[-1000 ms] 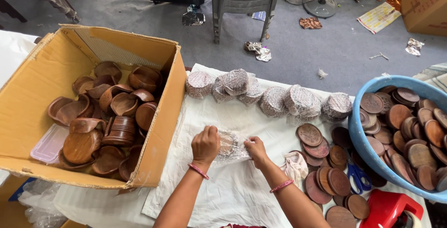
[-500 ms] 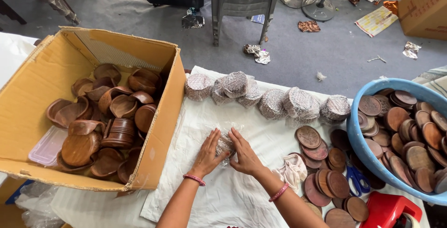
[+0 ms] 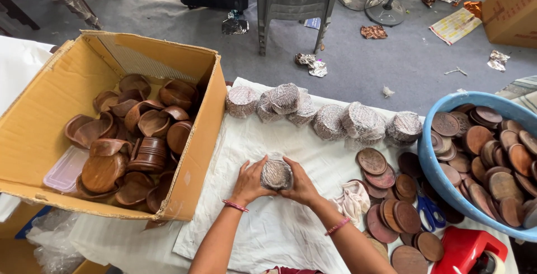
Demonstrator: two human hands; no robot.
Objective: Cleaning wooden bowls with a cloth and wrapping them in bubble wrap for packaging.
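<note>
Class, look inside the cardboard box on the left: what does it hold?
The cardboard box holds a heap of brown wooden holders and a clear plastic lid at its near side. Whatever lies beneath the heap is covered.

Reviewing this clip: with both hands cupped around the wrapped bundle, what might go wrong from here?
1. The left hand and right hand only cup the wrapped bundle from the sides; the loose clear wrap may spring open.
2. The blue-handled scissors lie among loose wooden discs beside the right forearm; a sweep might knock them about.
3. The row of wrapped bundles sits near the far table edge; a push might roll one off.
</note>
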